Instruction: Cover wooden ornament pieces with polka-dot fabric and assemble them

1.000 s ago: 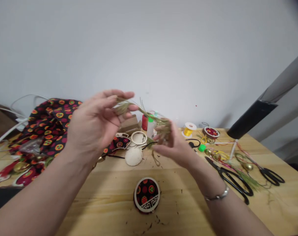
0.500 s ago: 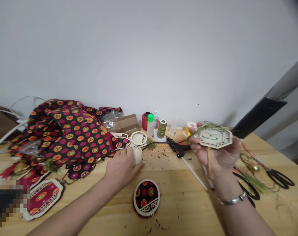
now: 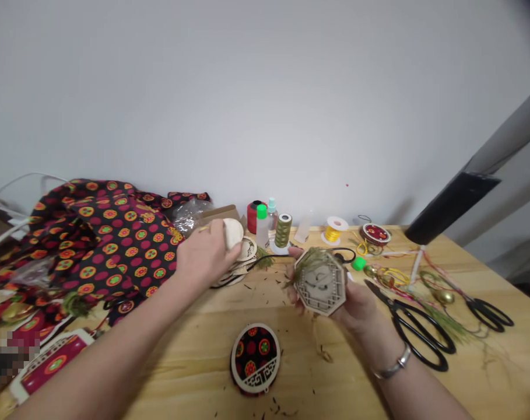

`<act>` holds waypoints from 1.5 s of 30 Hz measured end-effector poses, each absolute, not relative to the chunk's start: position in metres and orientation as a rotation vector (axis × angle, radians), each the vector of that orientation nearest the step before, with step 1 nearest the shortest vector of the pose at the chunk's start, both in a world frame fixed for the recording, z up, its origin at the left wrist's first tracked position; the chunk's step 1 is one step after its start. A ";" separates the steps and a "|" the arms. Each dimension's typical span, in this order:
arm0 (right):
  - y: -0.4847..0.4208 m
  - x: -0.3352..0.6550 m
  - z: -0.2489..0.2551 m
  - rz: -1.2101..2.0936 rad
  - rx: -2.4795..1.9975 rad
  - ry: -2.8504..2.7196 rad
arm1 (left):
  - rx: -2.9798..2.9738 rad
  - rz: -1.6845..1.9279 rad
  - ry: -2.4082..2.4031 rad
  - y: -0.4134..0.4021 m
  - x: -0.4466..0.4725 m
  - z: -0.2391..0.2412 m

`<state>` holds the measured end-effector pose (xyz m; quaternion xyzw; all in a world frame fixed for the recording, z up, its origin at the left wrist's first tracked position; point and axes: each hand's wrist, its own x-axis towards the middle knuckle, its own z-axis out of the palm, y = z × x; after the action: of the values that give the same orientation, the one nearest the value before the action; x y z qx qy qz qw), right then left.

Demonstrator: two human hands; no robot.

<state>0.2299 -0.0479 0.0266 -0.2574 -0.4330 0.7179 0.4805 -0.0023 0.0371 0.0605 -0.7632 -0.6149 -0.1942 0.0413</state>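
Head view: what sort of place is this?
Probably a craft worktable, at home or in a small workshop; I can't tell which. The olive thread spool, large black scissors and patterned fabric suggest it.

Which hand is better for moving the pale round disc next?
Probably the left hand: it grips the pale round disc, while the right hand is busy holding the octagonal lattice-edged ornament.

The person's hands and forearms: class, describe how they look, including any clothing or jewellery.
No gloves or sleeves show; both forearms are bare. The left hand wears a thin gold-coloured ring. Below the right hand, the wrist carries a shiny silver-coloured bangle.
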 end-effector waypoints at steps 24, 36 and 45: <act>-0.037 0.205 0.021 0.794 -1.163 -1.814 | -3.051 -1.753 -2.297 -0.001 -0.005 0.034; -0.026 0.211 0.010 1.320 -0.906 -1.389 | -2.625 -1.795 -1.933 0.004 -0.013 0.034; -0.037 0.209 0.014 0.924 -1.127 -1.837 | -3.251 -1.872 -2.058 0.000 0.020 0.041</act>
<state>0.2094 -0.0367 0.0136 -0.4429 -0.7221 0.3632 0.3880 0.0195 0.0002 0.0406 -0.6402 -0.4053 -0.3685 -0.5386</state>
